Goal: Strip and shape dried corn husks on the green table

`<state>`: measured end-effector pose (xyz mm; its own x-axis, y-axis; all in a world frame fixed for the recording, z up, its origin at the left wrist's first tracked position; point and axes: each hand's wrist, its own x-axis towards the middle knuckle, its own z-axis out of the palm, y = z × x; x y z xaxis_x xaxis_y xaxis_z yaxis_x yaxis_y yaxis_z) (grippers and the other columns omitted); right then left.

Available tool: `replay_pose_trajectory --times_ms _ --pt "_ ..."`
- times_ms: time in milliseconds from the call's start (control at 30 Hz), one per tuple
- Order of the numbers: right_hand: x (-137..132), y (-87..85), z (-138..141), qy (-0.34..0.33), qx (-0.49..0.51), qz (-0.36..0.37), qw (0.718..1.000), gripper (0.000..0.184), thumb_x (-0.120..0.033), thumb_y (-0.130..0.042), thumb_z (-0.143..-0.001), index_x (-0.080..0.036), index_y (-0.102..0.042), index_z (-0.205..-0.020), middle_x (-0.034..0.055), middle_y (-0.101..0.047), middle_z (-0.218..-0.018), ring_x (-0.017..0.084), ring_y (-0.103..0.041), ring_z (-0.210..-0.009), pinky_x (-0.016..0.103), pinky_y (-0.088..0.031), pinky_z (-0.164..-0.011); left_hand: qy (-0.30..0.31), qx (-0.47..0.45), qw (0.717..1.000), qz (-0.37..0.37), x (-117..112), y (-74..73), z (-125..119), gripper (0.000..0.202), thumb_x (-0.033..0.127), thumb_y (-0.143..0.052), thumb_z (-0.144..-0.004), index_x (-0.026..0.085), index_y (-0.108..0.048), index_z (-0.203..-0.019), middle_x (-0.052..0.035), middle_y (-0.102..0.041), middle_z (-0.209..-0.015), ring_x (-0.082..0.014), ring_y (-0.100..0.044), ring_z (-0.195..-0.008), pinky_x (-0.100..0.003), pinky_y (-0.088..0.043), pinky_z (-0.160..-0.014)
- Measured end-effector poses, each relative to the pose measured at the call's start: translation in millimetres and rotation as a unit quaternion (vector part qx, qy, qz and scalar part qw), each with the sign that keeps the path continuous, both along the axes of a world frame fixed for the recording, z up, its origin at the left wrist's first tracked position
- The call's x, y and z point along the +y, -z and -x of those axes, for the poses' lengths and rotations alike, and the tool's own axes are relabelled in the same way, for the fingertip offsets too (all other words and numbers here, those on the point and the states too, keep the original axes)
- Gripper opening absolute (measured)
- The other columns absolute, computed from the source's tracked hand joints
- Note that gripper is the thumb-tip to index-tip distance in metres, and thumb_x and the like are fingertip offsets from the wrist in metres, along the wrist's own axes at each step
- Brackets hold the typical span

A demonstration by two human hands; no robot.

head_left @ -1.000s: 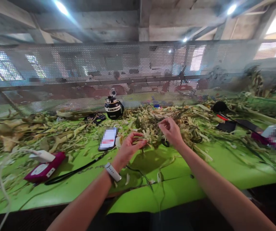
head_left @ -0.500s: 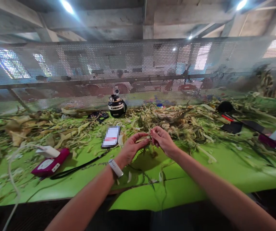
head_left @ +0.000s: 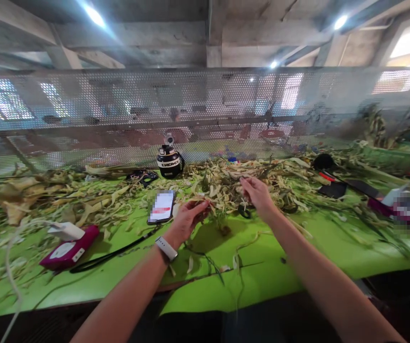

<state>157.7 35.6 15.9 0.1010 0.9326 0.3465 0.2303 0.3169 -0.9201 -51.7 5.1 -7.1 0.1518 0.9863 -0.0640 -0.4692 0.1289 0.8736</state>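
My left hand (head_left: pixel 187 220), with a white watch on its wrist, is closed in a pinch on a bunch of dried plant strips (head_left: pixel 215 206) above the green table (head_left: pixel 298 257). My right hand (head_left: pixel 258 194) is raised a little to the right of it, fingers curled on a thin strip pulled out of that bunch. A large heap of pale dried leaves (head_left: pixel 262 178) lies just behind both hands.
A phone (head_left: pixel 161 207) lies left of my left hand, with a black cord running from it. A magenta device (head_left: pixel 69 249) with a white charger sits at the left. A black bottle (head_left: pixel 169 160) stands by the perforated metal screen (head_left: pixel 198 109). Dark tools (head_left: pixel 333 186) lie right.
My hands met at the bunch half a second ago; now the right hand has drawn away up and to the right, pulling a strip, while the left stays holding the bunch.
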Motion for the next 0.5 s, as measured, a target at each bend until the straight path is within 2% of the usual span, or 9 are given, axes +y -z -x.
replay_pose_trajectory --times_ms 33,67,100,167,267,367,500 --pt "2.4 -3.0 -10.9 0.037 -0.124 0.002 0.992 0.024 -0.041 -0.049 -0.077 -0.02 -0.048 -0.064 -0.0022 -0.051 -0.052 0.011 -0.044 -0.046 0.023 -0.032 -0.045 -0.014 -0.008 1.0 0.0 1.7 -0.1 2.1 0.029 0.022 -0.081 -0.051 0.016 -0.067 -0.076 0.0007 -0.07 -0.073 -0.0085 -0.063 -0.063 -0.017 -0.049 -0.058" --pt "3.8 -5.5 -20.7 0.067 -0.271 0.013 0.96 0.019 -0.035 -0.05 -0.076 -0.02 -0.051 -0.065 -0.0002 -0.056 -0.058 0.013 -0.049 -0.053 0.023 -0.034 -0.05 -0.026 -0.015 1.0 -0.001 3.3 -0.2 4.1 0.029 0.022 -0.081 -0.052 0.016 -0.067 -0.077 0.0011 -0.069 -0.073 -0.0083 -0.063 -0.063 -0.016 -0.049 -0.058" --pt "4.1 -7.2 -28.9 0.085 -0.401 0.034 0.912 0.016 -0.032 -0.049 -0.075 -0.02 -0.054 -0.066 0.0011 -0.06 -0.064 0.014 -0.053 -0.06 0.024 -0.035 -0.055 -0.035 -0.02 0.999 -0.001 4.8 -0.3 5.9 0.028 0.022 -0.081 -0.053 0.016 -0.067 -0.077 0.0011 -0.069 -0.072 -0.0081 -0.063 -0.063 -0.016 -0.049 -0.057" --pt "2.6 -8.3 -39.4 0.076 -0.469 0.056 0.878 0.009 -0.024 -0.054 -0.069 -0.019 -0.057 -0.063 0.0033 -0.063 -0.067 0.017 -0.056 -0.066 0.025 -0.034 -0.057 -0.047 -0.025 0.999 0.005 7.1 -0.8 8.4 0.027 0.021 -0.079 -0.055 0.015 -0.067 -0.078 0.0006 -0.069 -0.071 -0.0081 -0.063 -0.062 -0.016 -0.049 -0.057" --pt "-0.9 -5.8 -42.2 0.066 -0.502 0.08 0.859 0.004 -0.019 -0.056 -0.064 -0.018 -0.06 -0.062 0.0069 -0.065 -0.072 0.021 -0.058 -0.07 0.026 -0.032 -0.057 -0.061 -0.026 0.998 0.015 8.3 -2.3 9.4 0.025 0.019 -0.078 -0.056 0.015 -0.067 -0.078 0.0003 -0.069 -0.07 -0.0081 -0.063 -0.061 -0.016 -0.049 -0.055" --pt "-1.1 -2.0 -37.7 0.064 -0.523 0.087 0.845 0.012 -0.019 -0.054 -0.065 -0.017 -0.063 -0.072 0.0102 -0.066 -0.081 0.023 -0.059 -0.076 0.027 -0.034 -0.059 -0.073 -0.023 0.997 0.022 8.2 -3.5 8.7 0.025 0.018 -0.078 -0.056 0.014 -0.066 -0.077 0.0 -0.069 -0.071 -0.0081 -0.063 -0.059 -0.016 -0.049 -0.054" --pt "1.4 2.9 -31.1 0.028 -0.527 0.069 0.847 0.03 -0.023 -0.058 -0.064 -0.02 -0.063 -0.094 0.0081 -0.064 -0.094 0.021 -0.058 -0.083 0.025 -0.037 -0.063 -0.064 -0.007 0.998 0.02 7.7 -3.2 8.4 0.025 0.019 -0.078 -0.056 0.014 -0.066 -0.077 -0.0001 -0.069 -0.071 -0.0083 -0.063 -0.059 -0.016 -0.048 -0.053"
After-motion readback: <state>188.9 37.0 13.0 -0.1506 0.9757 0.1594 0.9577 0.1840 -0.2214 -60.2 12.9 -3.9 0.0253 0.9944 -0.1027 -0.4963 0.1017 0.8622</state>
